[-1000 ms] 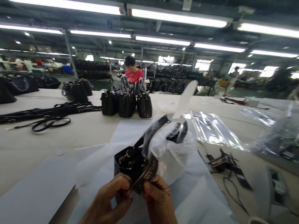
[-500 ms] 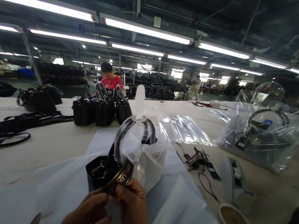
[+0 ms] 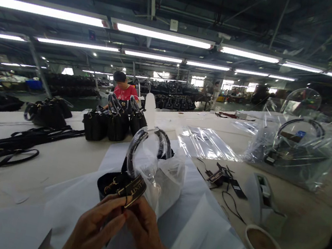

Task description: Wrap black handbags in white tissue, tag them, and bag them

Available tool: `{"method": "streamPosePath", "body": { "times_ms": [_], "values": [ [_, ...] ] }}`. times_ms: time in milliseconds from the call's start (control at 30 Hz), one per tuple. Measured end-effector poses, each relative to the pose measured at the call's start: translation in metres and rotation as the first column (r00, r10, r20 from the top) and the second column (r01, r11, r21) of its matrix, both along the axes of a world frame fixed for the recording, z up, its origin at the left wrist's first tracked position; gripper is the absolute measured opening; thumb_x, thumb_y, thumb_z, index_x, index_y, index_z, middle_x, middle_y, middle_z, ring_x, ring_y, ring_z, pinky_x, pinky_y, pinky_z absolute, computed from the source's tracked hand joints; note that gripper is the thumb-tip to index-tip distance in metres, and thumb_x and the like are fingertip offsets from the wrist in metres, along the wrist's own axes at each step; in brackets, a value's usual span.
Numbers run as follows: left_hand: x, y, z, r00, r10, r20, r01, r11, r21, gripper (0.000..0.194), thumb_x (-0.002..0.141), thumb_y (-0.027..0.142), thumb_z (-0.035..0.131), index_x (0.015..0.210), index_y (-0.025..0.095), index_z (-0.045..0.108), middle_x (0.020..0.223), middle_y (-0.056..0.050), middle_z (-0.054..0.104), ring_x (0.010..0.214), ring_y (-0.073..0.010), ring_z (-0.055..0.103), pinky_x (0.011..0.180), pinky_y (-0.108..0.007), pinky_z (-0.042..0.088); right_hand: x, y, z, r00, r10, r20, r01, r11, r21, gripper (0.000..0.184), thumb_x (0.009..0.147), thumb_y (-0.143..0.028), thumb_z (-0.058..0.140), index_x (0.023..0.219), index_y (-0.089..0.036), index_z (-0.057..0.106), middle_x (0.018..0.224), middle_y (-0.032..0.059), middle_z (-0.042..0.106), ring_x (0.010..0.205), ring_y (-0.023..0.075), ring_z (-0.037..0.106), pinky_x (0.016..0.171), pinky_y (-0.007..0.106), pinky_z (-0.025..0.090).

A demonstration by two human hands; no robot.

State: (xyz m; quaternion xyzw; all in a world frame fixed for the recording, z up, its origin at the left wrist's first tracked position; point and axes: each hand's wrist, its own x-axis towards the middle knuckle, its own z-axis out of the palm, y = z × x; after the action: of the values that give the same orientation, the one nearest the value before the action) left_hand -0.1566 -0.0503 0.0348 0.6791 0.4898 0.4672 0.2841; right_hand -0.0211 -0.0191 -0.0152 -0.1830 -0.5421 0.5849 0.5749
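A small black handbag (image 3: 111,183) stands on white tissue paper (image 3: 205,233) in front of me, its curved handle (image 3: 136,147) wrapped in clear plastic. A dark hang tag (image 3: 134,190) with gold lettering hangs at the bag's front. My left hand (image 3: 94,227) and my right hand (image 3: 144,229) meet just below it, fingertips pinched together on the tag or its string. Both hands are closed.
Black straps (image 3: 5,148) lie at the left. Three black bags (image 3: 115,122) stand farther back, with more bags (image 3: 45,110) at their left. Loose tags (image 3: 220,178), a tape dispenser (image 3: 263,200), a round dish (image 3: 263,245) and bagged purses (image 3: 292,150) sit at the right. A person in red (image 3: 123,89) works opposite.
The view swung so the bag now sits left of centre. The tag has tilted flatter, and both hands have drawn closer together on it.
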Motion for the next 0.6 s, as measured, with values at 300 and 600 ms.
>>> {"method": "streamPosePath", "body": {
  "times_ms": [300, 600],
  "values": [
    [-0.001, 0.016, 0.008, 0.971, 0.143, -0.19, -0.108, 0.977, 0.183, 0.022, 0.081, 0.03, 0.055, 0.092, 0.021, 0.071, 0.093, -0.005, 0.07, 0.085, -0.0188, 0.066, 0.077, -0.027, 0.056, 0.0, 0.006, -0.004, 0.978, -0.143, -0.154, 0.126, 0.985, -0.118, 0.027, 0.071, -0.031, 0.072, 0.07, -0.021, 0.047, 0.065, -0.0045, 0.047, 0.058, 0.0102, 0.042, 0.056, 0.023, 0.037],
    [0.002, -0.036, -0.019, 0.894, 0.408, -0.186, -0.321, 0.872, 0.37, 0.017, 0.083, 0.018, 0.053, 0.079, 0.021, 0.069, 0.073, -0.001, 0.066, 0.066, -0.0118, 0.063, 0.06, -0.017, 0.051, 0.012, 0.016, -0.008, 0.99, -0.126, -0.059, 0.11, 0.971, -0.212, 0.02, 0.066, -0.028, 0.074, 0.079, -0.022, 0.059, 0.09, 0.0019, 0.056, 0.079, 0.016, 0.052, 0.068, 0.026, 0.043]
  ]
}}
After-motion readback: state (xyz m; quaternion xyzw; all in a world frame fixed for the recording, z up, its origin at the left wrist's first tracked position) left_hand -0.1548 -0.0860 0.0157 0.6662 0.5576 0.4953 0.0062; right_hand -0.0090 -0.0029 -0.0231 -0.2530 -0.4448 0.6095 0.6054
